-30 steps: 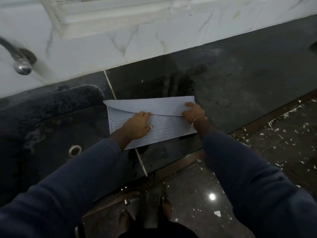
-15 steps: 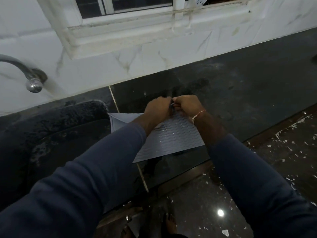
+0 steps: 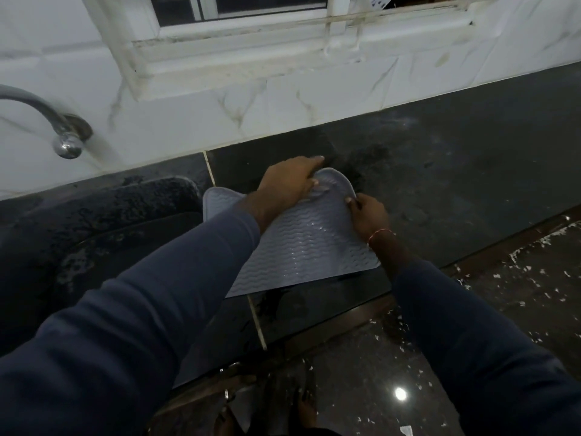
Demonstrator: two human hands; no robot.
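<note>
**Mat position.** The grey mat (image 3: pixel 301 247), ribbed with wavy lines, lies on the dark countertop (image 3: pixel 471 146), just to the right of the sink (image 3: pixel 94 247). Its far left corner reaches the sink rim. Its near edge lies close to the front edge of the countertop. Most of the mat lies flat. The far right corner is lifted clear of the surface and curves upward.

**Left hand.** The left hand (image 3: pixel 289 184) reaches across the mat from the left and holds the lifted corner on its left side. The thumb presses on the ribbed face. The index finger lies nearly straight along the far edge, its tip pointing right. The remaining fingers are hidden behind the hand and the raised edge. The left forearm covers the left middle part of the mat.

**Right hand.** The right hand (image 3: pixel 367 215) sits at the right edge of the mat, just below the lifted corner. Its fingers are curled and pinch that edge. A thin bracelet (image 3: pixel 379 234) circles the wrist.

**Relation.** The raised corner lies between the two hands; both touch it, and the flat body of the mat extends from them toward the person.

**Surroundings.** A metal tap (image 3: pixel 63 133) projects from the white tiled wall (image 3: pixel 314 102) above the sink, below a window (image 3: pixel 251 14).
</note>
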